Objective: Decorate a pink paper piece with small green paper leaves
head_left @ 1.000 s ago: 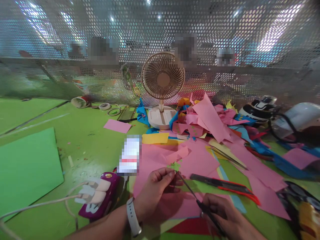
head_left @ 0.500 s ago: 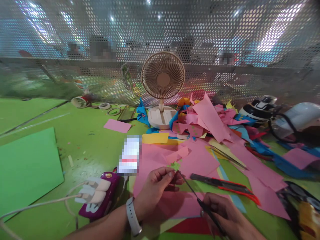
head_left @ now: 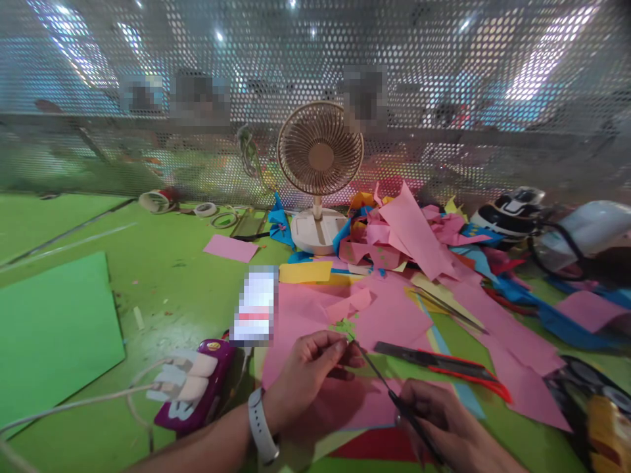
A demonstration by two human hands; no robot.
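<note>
My left hand (head_left: pixel 315 364), with a white watch band at the wrist, is closed in a pinch over the pink paper (head_left: pixel 305 309). A tiny green paper piece (head_left: pixel 351 336) shows at its fingertips. Several small green paper bits (head_left: pixel 342 324) lie just beyond them. My right hand (head_left: pixel 438 417) is closed round a slim black-handled tool (head_left: pixel 407 414). Its long thin tip reaches the left fingertips; I cannot tell whether it is scissors or tweezers. A red and black utility knife (head_left: pixel 444 364) lies beyond the right hand.
A phone (head_left: pixel 255 305) and a purple power strip (head_left: pixel 197 387) with plugs lie on the left. A fan (head_left: pixel 320 157) stands before the perforated metal screen (head_left: pixel 419 52). Paper scraps (head_left: pixel 414 230) pile up at right, near a thin metal tool (head_left: pixel 451 303). Green card (head_left: pixel 59 328) lies far left.
The left fingertips have shifted slightly right and down, away from the small green bits, which now show more spread out. The right hand and its tool have barely moved.
</note>
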